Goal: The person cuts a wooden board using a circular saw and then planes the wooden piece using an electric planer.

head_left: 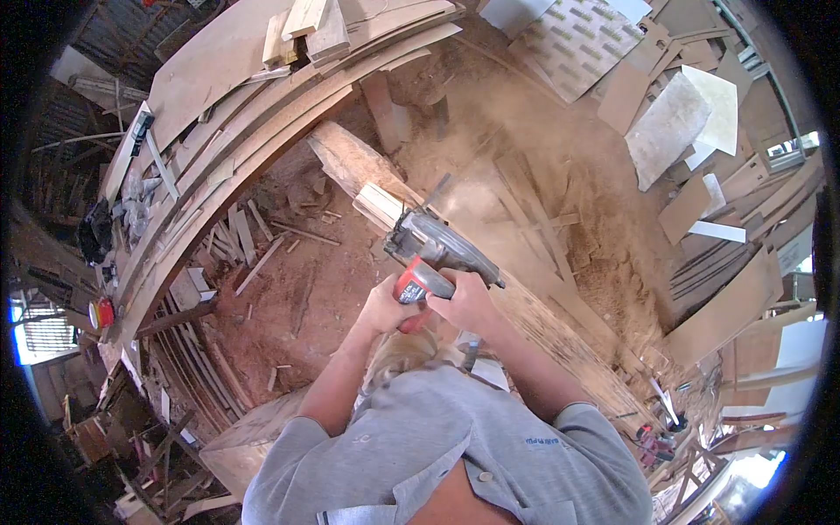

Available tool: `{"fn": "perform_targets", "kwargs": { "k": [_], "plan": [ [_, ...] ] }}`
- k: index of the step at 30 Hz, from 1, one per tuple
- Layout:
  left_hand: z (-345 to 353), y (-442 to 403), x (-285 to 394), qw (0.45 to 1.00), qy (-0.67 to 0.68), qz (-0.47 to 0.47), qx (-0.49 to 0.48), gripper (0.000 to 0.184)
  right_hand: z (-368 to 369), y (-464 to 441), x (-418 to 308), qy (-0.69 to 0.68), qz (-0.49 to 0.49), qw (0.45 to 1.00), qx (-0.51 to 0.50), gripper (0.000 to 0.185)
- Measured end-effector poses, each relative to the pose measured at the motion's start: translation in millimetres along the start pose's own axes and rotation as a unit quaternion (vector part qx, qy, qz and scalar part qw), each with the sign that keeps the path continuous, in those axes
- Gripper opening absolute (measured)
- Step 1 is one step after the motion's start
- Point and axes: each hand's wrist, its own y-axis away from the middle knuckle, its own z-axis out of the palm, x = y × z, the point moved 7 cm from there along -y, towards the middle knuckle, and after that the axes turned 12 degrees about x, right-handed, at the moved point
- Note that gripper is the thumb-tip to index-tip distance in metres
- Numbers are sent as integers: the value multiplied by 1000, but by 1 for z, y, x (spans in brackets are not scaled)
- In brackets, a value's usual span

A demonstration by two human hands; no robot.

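Two bare hands close around a red-and-black power saw [444,248] in a workshop strewn with timber, its metal guard and base lying over a long, rough-surfaced wooden beam [547,328]. The left hand [382,304] grips the red housing from the side, fingers curled; the right hand [464,298] wraps the grip beside it, closed, with the two hands near each other in front of the person's grey collared shirt [446,437]. A short, pale block of wood [380,206] with straight edges sits on the beam just beside the saw's front end. Brown dust [542,149] hangs in a haze beyond the tool, and fine tan sawdust [612,271] lies heaped along the beam's right side. On the reddish dirt floor [289,297], thin offcuts [260,265] are scattered at angles. Broad, flat boards [236,144] with smooth faces and layered edges are stacked at upper left, pale squared lumber [305,17] on top, while white and brown sheets [669,127] overlap at upper right.
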Motion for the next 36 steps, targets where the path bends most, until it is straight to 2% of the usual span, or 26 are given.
{"fn": "perform_targets", "kwargs": {
  "k": [8,11,14,16,22,26,29,32,33,36],
  "plan": [
    [-22,-14,5,999,-33,-2,7,65,15,-16,-13,-2,-34,999,28,34],
    [-22,-26,-21,1000,8,3,12,63,20,-23,-18,-10,-25,999,19,34],
    [-38,-23,7,1000,-23,-15,9,60,27,-30,-20,-3,-13,1000,5,39],
    [-41,-27,3,1000,-5,-22,9,60,30,-35,-20,9,-9,1000,1,46],
    [-51,-44,-20,999,17,-4,31,59,40,-47,-31,0,-4,1000,-13,47],
    [-58,-57,-42,999,43,-9,32,61,49,-57,-37,-4,-39,999,2,42],
    [-68,-60,-34,999,31,-9,39,55,56,-64,-40,-18,-53,998,4,42],
    [-74,-62,-25,993,116,-8,36,49,58,-72,-46,-7,-65,998,0,42],
    [-76,-70,-38,995,94,0,31,47,61,-75,-48,-4,-64,998,-7,42],
    [-84,-79,-45,995,100,-4,30,50,68,-84,-52,3,-65,998,-17,47]
  ]
}}
